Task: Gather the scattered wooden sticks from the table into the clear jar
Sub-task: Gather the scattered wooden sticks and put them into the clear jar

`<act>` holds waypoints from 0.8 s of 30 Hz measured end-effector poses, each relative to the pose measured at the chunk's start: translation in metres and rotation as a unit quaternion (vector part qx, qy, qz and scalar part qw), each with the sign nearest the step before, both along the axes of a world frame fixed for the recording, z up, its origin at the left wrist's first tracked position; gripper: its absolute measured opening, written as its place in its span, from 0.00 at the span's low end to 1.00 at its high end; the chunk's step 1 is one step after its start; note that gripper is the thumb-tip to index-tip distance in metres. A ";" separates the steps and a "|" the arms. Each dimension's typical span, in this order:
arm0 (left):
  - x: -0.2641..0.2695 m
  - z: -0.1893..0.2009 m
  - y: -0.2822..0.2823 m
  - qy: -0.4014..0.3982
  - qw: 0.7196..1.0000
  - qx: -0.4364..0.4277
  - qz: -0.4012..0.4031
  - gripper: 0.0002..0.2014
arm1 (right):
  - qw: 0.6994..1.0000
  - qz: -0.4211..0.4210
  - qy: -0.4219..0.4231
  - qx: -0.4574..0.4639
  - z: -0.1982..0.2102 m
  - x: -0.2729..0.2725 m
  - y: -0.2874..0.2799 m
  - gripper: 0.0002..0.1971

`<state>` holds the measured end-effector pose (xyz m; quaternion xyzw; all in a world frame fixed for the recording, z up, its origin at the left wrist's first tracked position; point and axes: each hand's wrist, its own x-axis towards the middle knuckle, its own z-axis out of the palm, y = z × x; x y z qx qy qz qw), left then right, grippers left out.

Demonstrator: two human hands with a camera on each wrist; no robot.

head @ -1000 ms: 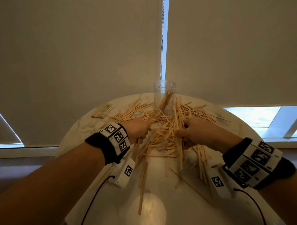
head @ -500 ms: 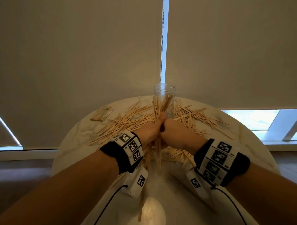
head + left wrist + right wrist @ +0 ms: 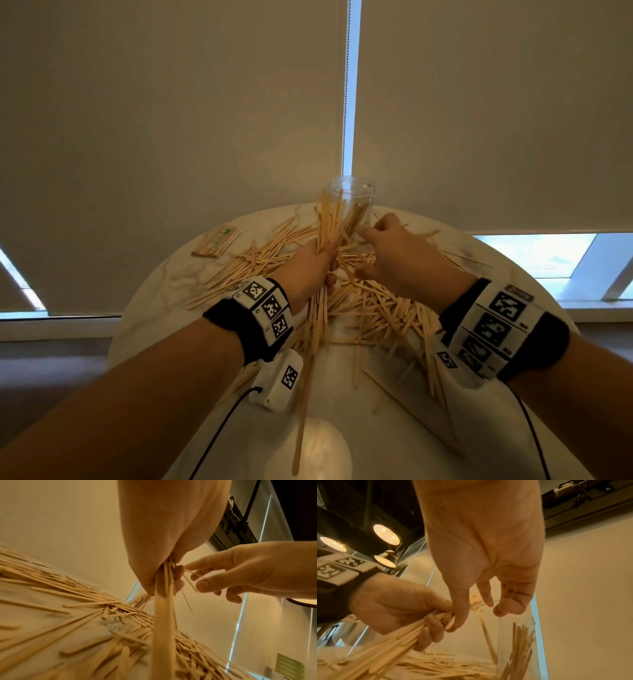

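Note:
A clear jar (image 3: 352,192) stands at the far side of the round table (image 3: 161,277), with some sticks upright in it (image 3: 517,642). My left hand (image 3: 317,255) grips a thick bundle of wooden sticks (image 3: 327,222), held nearly upright just left of the jar. The bundle runs down through the fist (image 3: 164,615). My right hand (image 3: 394,250) hovers beside it with fingers loosely spread, its thumb (image 3: 458,615) touching the bundle near the left fist (image 3: 393,601). Many loose sticks (image 3: 370,308) lie scattered across the table.
A flat packet of sticks (image 3: 216,241) lies at the table's far left. One long stick (image 3: 301,428) points toward the near edge, beside a bright light reflection. Closed blinds hang right behind the jar and table.
A second ago both hands raked sticks on the table, then closed together round one bundle. Now the left hand has raised it beside the jar and the right hand has opened and moved off right.

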<state>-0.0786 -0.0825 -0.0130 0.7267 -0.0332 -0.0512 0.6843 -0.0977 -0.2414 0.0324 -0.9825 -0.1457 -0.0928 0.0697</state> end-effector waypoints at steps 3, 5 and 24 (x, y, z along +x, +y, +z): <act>-0.003 0.001 -0.006 -0.055 0.997 0.042 -0.025 0.14 | 0.999 0.002 0.027 -0.038 -0.003 0.004 0.003 0.21; -0.004 -0.001 -0.007 -0.085 0.993 0.072 -0.034 0.18 | 0.999 0.007 0.025 -0.025 -0.003 0.005 0.004 0.15; 0.013 0.006 0.006 -0.113 0.982 -0.012 0.148 0.09 | 0.985 -0.003 0.171 -0.032 0.011 -0.016 0.004 0.15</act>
